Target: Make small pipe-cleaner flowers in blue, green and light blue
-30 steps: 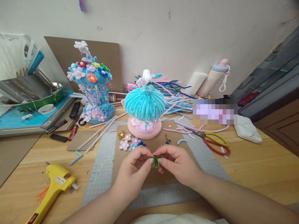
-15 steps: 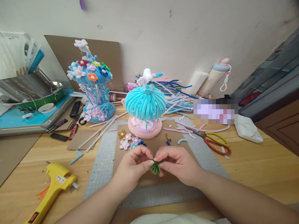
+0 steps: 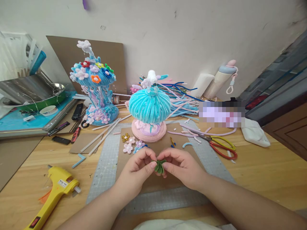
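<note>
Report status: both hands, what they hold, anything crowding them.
Left hand and right hand both pinch the small green fuzzy pipe-cleaner piece, above the brown cardboard sheet. Small pastel pipe-cleaner flowers lie just beyond the fingers, apart.

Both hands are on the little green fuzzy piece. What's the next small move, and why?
Probably a small twist at the middle of the green piece, to lock its loops. The left hand and right hand pinch it from either side above the brown card, and its short loops fan out loosely.
</note>
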`<state>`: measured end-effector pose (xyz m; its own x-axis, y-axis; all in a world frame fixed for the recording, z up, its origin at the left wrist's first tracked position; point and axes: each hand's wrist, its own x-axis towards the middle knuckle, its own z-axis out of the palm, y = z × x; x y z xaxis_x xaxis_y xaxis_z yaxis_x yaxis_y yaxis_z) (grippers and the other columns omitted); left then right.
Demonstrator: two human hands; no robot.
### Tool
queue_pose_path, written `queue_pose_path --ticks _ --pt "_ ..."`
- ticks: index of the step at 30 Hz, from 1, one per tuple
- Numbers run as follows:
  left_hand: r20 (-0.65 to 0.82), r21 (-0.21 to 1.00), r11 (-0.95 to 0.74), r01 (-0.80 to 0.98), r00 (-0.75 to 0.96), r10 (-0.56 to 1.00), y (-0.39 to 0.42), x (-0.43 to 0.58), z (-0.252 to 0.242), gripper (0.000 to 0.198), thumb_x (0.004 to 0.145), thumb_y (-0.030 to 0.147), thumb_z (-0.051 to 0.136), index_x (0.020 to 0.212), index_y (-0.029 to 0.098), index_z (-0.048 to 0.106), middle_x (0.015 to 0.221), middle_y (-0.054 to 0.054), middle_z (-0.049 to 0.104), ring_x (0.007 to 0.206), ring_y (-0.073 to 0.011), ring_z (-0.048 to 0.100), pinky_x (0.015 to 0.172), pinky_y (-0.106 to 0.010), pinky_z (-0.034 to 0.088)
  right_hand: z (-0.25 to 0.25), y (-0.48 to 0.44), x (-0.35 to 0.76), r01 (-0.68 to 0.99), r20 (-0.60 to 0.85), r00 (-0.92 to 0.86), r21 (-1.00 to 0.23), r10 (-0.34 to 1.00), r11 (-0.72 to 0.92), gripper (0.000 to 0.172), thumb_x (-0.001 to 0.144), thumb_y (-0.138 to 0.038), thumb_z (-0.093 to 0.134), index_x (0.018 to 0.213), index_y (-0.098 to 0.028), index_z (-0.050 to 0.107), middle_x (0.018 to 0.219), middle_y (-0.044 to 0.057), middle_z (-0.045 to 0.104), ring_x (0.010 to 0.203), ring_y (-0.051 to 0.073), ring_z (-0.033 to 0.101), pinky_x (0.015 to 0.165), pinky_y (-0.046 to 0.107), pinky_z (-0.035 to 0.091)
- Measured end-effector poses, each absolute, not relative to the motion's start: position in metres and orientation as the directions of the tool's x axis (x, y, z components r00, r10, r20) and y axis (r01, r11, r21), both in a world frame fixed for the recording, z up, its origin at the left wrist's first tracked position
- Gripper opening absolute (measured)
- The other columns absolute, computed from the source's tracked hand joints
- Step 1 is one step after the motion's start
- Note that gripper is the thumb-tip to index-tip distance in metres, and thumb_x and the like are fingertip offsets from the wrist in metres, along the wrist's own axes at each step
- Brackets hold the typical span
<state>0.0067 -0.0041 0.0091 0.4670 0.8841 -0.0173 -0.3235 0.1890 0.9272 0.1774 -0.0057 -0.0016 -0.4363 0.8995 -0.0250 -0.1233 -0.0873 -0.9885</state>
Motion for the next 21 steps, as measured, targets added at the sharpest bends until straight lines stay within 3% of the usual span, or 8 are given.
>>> queue_pose_path --ticks 6,15,21 --pt "-0.028 0.943 0.181 -0.278 0.476 0.879 -0.0066 0.0099 0.0067 0.011 0.083 0.027 0.058 0.081 0.018 0.051 0.071 0.002 0.056 0.067 -0.0114 0.057 0.065 -0.024 0.044 -0.0034 -0.0078 0.1772 -0.078 0.03 -0.427 -0.997 0.904 -0.004 0.01 0.084 -0.026 0.054 0.088 -0.017 0.056 0.074 0.001 0.06 0.063 0.011 0.06 0.057 0.022 0.048" --pt "0.072 0.997 -0.064 -0.033 0.407 0.911 -0.0096 0.0054 0.007 0.005 0.085 0.02 0.052 0.081 0.018 0.053 0.078 0.0 0.055 0.073 -0.012 0.053 0.067 -0.023 0.041 -0.0054 -0.0073 0.181 0.105 0.175 -0.34 -0.969 0.924 0.222 0.009 0.083 -0.016 0.052 0.09 -0.018 0.057 0.081 0.002 0.059 0.069 0.012 0.057 0.061 0.023 0.047" --pt "-0.056 0.977 0.126 -0.174 0.362 0.93 -0.0049 0.0082 0.0089 0.008 0.079 0.023 0.061 0.081 0.016 0.057 0.067 0.001 0.06 0.064 -0.0115 0.057 0.064 -0.023 0.045 0.0013 -0.0066 0.1824 0.221 0.245 -0.365 -0.914 0.898 0.34 0.006 0.083 -0.02 0.054 0.084 -0.017 0.059 0.077 0.003 0.059 0.069 0.013 0.055 0.062 0.024 0.045"
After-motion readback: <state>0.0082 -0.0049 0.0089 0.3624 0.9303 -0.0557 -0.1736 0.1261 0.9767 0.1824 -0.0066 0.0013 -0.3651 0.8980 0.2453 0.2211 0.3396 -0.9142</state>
